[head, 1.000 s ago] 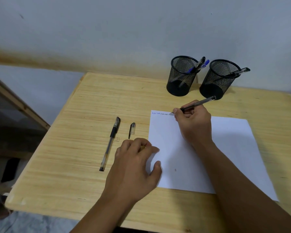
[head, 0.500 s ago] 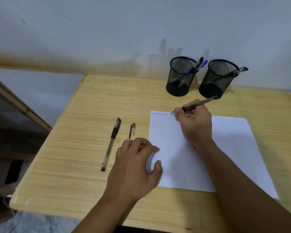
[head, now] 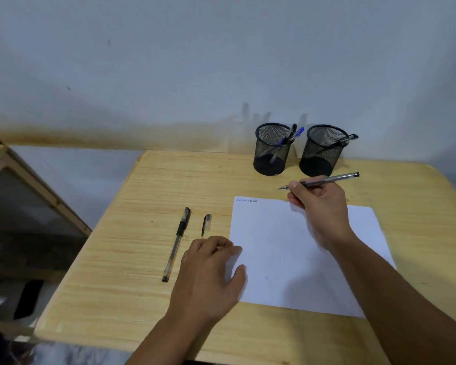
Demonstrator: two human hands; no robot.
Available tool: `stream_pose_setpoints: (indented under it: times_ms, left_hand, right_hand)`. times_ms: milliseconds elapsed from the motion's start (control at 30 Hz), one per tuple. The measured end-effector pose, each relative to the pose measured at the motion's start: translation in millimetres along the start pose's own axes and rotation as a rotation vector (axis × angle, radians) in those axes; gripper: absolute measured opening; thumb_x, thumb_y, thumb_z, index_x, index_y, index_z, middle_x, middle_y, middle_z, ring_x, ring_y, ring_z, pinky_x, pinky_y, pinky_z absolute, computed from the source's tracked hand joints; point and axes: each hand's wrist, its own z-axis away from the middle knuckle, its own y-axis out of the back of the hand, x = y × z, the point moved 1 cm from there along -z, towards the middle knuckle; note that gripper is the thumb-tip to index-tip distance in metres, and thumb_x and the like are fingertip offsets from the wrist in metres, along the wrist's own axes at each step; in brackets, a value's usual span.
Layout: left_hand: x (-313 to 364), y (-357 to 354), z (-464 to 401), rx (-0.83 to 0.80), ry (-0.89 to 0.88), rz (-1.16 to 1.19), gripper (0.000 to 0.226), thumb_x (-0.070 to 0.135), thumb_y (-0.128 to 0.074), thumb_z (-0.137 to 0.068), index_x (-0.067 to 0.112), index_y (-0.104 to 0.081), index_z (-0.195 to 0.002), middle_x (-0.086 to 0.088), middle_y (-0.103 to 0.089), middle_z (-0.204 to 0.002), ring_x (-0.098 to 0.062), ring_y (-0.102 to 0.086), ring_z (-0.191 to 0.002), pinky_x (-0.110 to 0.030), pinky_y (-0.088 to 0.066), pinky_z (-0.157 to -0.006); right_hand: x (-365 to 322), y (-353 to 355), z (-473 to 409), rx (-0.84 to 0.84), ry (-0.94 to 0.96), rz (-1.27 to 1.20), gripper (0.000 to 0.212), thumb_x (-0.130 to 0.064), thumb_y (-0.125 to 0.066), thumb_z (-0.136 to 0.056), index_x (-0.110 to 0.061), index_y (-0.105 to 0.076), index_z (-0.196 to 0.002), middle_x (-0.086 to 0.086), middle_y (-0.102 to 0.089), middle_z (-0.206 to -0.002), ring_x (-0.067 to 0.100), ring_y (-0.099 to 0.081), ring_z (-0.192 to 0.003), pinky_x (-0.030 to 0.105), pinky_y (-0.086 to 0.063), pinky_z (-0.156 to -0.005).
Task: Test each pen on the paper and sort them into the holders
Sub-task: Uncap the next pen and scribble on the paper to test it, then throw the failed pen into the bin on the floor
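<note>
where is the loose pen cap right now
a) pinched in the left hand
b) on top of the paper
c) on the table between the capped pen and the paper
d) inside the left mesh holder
c: the pen cap lies on the bare wood of the table, with the capped pen to its left and the paper to its right, just beyond the left hand, which does not touch it.

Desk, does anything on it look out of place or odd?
One thing: a loose pen cap lies on the table beside the capped pen, while the right hand holds an uncapped pen.
</note>
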Motion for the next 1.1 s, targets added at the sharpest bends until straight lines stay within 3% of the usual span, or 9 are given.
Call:
stream_pose_setpoints:
  times_ms: [100, 200, 333, 533, 700, 967, 1100]
  left_hand:
    - [1, 7, -5, 0.049, 0.009, 0.096, 0.032, 0.045, -0.058, -0.086, 0.033, -0.07, -0.113, 0.022, -0.058, -0.112, -0.006, -0.052, -0.109, -0.031, -0.045, -0.093]
    - [0, 17, -18, 0.108, 0.072, 0.041, 0.029, 0.039, -0.061, -0.089, 0.034, -0.067, -0.117, 0.02, -0.058, -0.115, -0.005, -0.049, -0.113, -0.025, -0.039, -0.091]
    - [-2, 29, -45, 0.07, 0.247, -0.133, 0.037, 0.035, -0.057, -0.088, 0.03, -0.062, -0.124, 0.008, -0.059, -0.12, -0.022, -0.048, -0.111, -0.034, -0.042, -0.087]
    - [1, 34, -59, -0.009, 0.332, -0.377, 0.028, 0.04, -0.044, -0.089, 0.032, -0.069, -0.098, 0.011, -0.06, -0.097, -0.019, -0.046, -0.09, -0.034, -0.042, -0.075]
    - [1, 31, -64, 0.011, 0.327, -0.365, 0.028, 0.034, -0.051, -0.09, 0.036, -0.07, -0.11, 0.011, -0.07, -0.096, -0.019, -0.064, -0.09, -0.03, -0.049, -0.067]
    - [8, 30, -65, 0.032, 0.327, -0.35, 0.022, 0.035, -0.052, -0.091, 0.035, -0.069, -0.106, 0.016, -0.069, -0.089, -0.015, -0.062, -0.081, -0.029, -0.052, -0.064]
    - [15, 35, -65, 0.041, 0.299, -0.167, 0.043, 0.033, -0.056, -0.09, 0.039, -0.057, -0.132, 0.018, -0.066, -0.096, -0.014, -0.061, -0.082, -0.028, -0.042, -0.06]
  right_hand:
    - [-9, 8, 9, 0.003, 0.024, -0.037, 0.009, -0.009, -0.074, -0.087, -0.01, -0.066, -0.087, 0.008, -0.074, -0.077, 0.018, -0.07, -0.072, 0.032, -0.057, -0.076]
    - [-16, 18, 22, 0.0, 0.017, -0.036, 0.007, -0.012, -0.075, -0.087, -0.011, -0.068, -0.088, 0.007, -0.076, -0.079, 0.019, -0.072, -0.075, 0.033, -0.059, -0.078]
    - [-26, 35, 38, -0.005, 0.022, -0.051, 0.016, -0.011, -0.074, -0.087, -0.002, -0.067, -0.098, 0.005, -0.075, -0.077, 0.017, -0.072, -0.075, 0.028, -0.058, -0.074]
    - [-38, 62, 52, 0.024, 0.033, -0.061, 0.008, -0.01, -0.073, -0.088, -0.006, -0.067, -0.092, 0.007, -0.074, -0.079, 0.02, -0.071, -0.077, 0.033, -0.058, -0.079]
    - [-40, 79, 58, 0.054, 0.033, -0.084, 0.007, -0.008, -0.072, -0.087, -0.007, -0.066, -0.09, 0.008, -0.073, -0.08, 0.021, -0.071, -0.078, 0.035, -0.056, -0.079]
    - [-32, 87, 65, 0.058, 0.02, -0.065, 0.006, -0.009, -0.073, -0.087, -0.008, -0.067, -0.088, 0.007, -0.074, -0.077, 0.022, -0.072, -0.076, 0.04, -0.058, -0.082]
    - [-31, 83, 67, 0.055, 0.007, -0.074, 0.008, -0.009, -0.074, -0.086, -0.007, -0.067, -0.089, 0.006, -0.074, -0.075, 0.021, -0.072, -0.075, 0.039, -0.058, -0.082]
